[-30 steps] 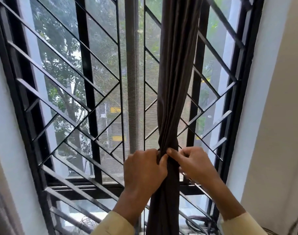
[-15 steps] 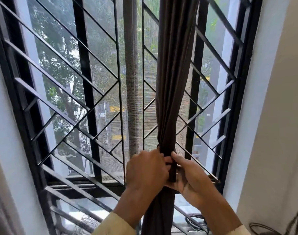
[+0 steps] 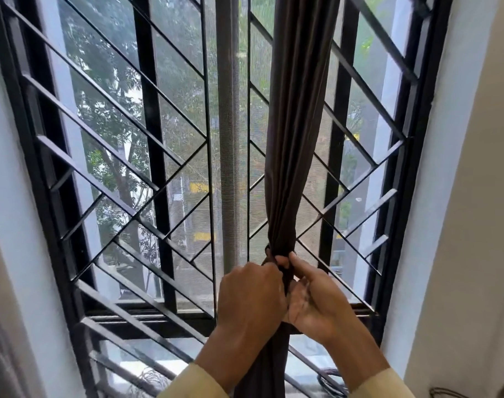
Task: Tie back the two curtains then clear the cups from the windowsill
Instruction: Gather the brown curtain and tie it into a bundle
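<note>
curtain (image 3: 293, 139) bunched in front of the window grille (image 3: 147, 168), right of its middle | left grip (image 3: 250, 297) fisted round the bunch, right grip (image 3: 314, 303) pinching it at the waist | risk, I judge: easing off early - the bunch slackens, folds spill | cups: none in view

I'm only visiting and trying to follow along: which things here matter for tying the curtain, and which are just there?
In the job: brown curtain, bunched; left hand and right hand, both gripping it.
Just there: black window grille; cables at the bottom right; wall.
</note>
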